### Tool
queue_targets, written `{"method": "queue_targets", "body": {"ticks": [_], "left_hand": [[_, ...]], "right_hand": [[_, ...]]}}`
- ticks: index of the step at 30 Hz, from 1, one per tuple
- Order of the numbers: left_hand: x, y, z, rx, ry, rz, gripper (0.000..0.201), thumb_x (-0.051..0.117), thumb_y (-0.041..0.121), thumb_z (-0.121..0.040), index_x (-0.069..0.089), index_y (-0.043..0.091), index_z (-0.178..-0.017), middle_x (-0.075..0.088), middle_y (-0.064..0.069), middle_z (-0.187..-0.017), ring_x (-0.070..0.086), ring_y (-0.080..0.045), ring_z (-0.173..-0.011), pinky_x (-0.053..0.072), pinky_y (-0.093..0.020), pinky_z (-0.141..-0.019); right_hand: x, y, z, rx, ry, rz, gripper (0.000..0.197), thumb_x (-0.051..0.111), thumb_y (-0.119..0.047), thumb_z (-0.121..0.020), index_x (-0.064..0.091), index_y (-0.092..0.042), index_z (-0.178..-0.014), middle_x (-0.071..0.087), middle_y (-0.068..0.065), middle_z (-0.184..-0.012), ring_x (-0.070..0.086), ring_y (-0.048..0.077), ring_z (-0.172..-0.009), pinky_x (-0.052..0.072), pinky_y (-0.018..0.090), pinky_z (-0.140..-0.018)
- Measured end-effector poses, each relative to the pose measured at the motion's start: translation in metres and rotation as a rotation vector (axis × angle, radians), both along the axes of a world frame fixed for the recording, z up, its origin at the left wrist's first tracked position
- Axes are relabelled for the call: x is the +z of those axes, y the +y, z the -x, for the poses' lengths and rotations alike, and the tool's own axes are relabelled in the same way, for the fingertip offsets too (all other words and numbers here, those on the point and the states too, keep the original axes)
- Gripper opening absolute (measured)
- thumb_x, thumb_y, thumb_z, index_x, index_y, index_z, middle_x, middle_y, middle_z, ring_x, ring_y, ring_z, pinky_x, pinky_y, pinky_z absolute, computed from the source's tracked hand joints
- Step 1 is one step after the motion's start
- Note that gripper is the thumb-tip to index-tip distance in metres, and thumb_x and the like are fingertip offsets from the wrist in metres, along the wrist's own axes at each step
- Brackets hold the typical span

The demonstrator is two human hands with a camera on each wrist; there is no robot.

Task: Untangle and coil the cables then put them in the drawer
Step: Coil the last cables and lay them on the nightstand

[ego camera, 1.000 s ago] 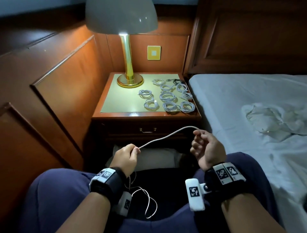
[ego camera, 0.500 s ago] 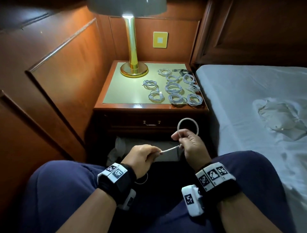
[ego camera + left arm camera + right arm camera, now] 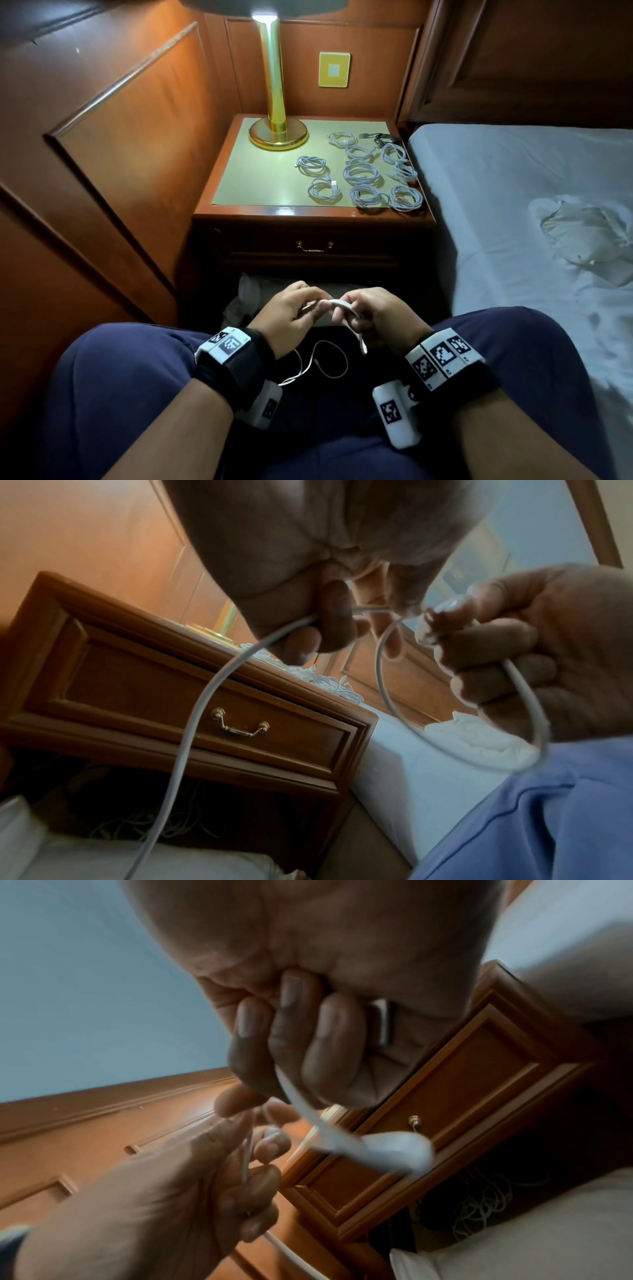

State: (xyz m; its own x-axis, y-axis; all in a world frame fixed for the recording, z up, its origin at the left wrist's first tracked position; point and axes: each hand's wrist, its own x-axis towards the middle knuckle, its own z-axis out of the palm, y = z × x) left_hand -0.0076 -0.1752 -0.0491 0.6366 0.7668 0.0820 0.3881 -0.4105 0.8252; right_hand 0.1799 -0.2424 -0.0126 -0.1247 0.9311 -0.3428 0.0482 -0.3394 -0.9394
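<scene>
A white cable (image 3: 337, 303) runs between my two hands above my lap. My left hand (image 3: 294, 313) pinches it, and its slack (image 3: 322, 363) hangs in loops between my knees. My right hand (image 3: 373, 313) grips a small loop of the same white cable (image 3: 514, 723), fingers curled round it (image 3: 291, 1091). Several coiled white cables (image 3: 363, 174) lie on the nightstand top (image 3: 260, 178). The drawer (image 3: 313, 245) under it stands closed, its brass handle (image 3: 241, 727) showing in the left wrist view.
A brass lamp (image 3: 277, 130) stands at the nightstand's back left. A dark cable (image 3: 382, 137) lies at the back right. The bed (image 3: 513, 205) with a crumpled white cloth (image 3: 589, 233) runs along the right. More loose cables (image 3: 479, 1204) lie in the open shelf below the drawer.
My hands have come together and lowered toward my lap. The stretched cable between them has shortened, and my right hand now holds a small loop of it.
</scene>
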Motion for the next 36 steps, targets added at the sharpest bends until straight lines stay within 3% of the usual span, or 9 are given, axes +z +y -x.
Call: {"method": "queue_targets", "body": {"ticks": [3,5,7,9,12,16,20,26,36], "left_hand": [[0.001,0.003,0.003,0.059,-0.012,0.053,0.016,0.063,0.03,-0.096,0.071,0.03,-0.082,0.06,0.001,-0.089,0.056,-0.01,-0.077,0.043,-0.023,-0.073],[0.0,0.006,0.005,0.109,-0.034,0.134,0.02,0.063,0.032,-0.096,0.072,0.029,-0.078,0.065,0.007,-0.082,0.059,-0.009,-0.072,0.047,-0.024,-0.069],[0.001,0.006,0.006,0.143,-0.053,0.239,0.022,0.061,0.029,-0.098,0.072,0.025,-0.079,0.068,0.009,-0.071,0.06,-0.004,-0.065,0.047,-0.022,-0.061],[0.003,0.006,0.006,0.166,-0.08,0.331,0.023,0.06,0.023,-0.099,0.073,0.02,-0.08,0.071,0.007,-0.07,0.063,-0.006,-0.064,0.049,-0.019,-0.057],[0.005,0.005,0.01,0.2,-0.07,0.312,0.024,0.061,0.025,-0.098,0.076,0.019,-0.08,0.075,0.006,-0.077,0.066,-0.005,-0.071,0.052,-0.021,-0.068],[0.006,0.003,0.01,0.216,0.008,0.221,0.021,0.065,0.032,-0.095,0.077,0.025,-0.079,0.075,0.009,-0.077,0.07,-0.005,-0.076,0.056,-0.024,-0.077],[0.012,-0.002,0.005,0.225,-0.053,0.348,0.02,0.066,0.028,-0.095,0.078,0.017,-0.082,0.073,-0.007,-0.072,0.071,-0.022,-0.063,0.061,-0.031,-0.062],[0.015,-0.007,-0.003,0.149,-0.125,0.459,0.021,0.063,0.021,-0.097,0.077,0.007,-0.089,0.063,-0.002,-0.058,0.058,-0.01,-0.047,0.049,-0.02,-0.047],[0.007,-0.001,0.004,0.151,-0.214,0.356,0.02,0.063,0.023,-0.096,0.079,0.021,-0.086,0.06,-0.001,-0.056,0.055,-0.012,-0.054,0.047,-0.022,-0.055]], "right_hand": [[-0.002,-0.001,0.003,-0.068,0.124,0.068,0.031,0.041,-0.012,-0.075,0.067,-0.001,-0.086,0.046,0.006,-0.058,0.031,0.012,-0.04,0.028,0.019,-0.038],[-0.003,0.0,0.002,-0.105,0.214,0.112,0.037,0.033,0.002,-0.077,0.065,0.005,-0.094,0.058,0.015,-0.071,0.052,0.019,-0.047,0.048,0.028,-0.046],[-0.006,0.002,-0.001,-0.089,0.327,0.163,0.044,0.031,0.014,-0.078,0.064,0.007,-0.105,0.067,0.021,-0.09,0.071,0.027,-0.074,0.06,0.037,-0.07],[-0.012,0.003,-0.005,-0.026,0.428,0.175,0.048,0.042,0.011,-0.075,0.063,0.003,-0.117,0.068,0.024,-0.112,0.071,0.031,-0.102,0.057,0.037,-0.088],[-0.017,0.002,-0.009,0.058,0.427,0.159,0.051,0.054,0.007,-0.081,0.06,-0.002,-0.131,0.064,0.02,-0.13,0.061,0.03,-0.123,0.053,0.033,-0.096],[-0.018,0.0,-0.007,0.0,0.169,0.122,0.041,0.058,0.013,-0.09,0.065,-0.007,-0.125,0.07,0.015,-0.121,0.069,0.022,-0.108,0.059,0.027,-0.083],[-0.02,-0.001,-0.002,-0.118,-0.03,0.076,0.021,0.07,0.005,-0.087,0.071,-0.002,-0.107,0.076,0.016,-0.097,0.073,0.019,-0.08,0.058,0.025,-0.064],[-0.027,0.008,-0.008,-0.283,-0.601,-0.115,0.011,0.078,-0.021,-0.082,0.072,-0.017,-0.074,0.072,0.001,-0.067,0.061,0.005,-0.055,0.051,0.022,-0.058],[-0.014,0.011,-0.005,-0.233,-0.587,-0.131,0.016,0.084,-0.015,-0.077,0.07,-0.02,-0.072,0.069,-0.003,-0.061,0.062,0.004,-0.049,0.051,0.021,-0.054]]}}
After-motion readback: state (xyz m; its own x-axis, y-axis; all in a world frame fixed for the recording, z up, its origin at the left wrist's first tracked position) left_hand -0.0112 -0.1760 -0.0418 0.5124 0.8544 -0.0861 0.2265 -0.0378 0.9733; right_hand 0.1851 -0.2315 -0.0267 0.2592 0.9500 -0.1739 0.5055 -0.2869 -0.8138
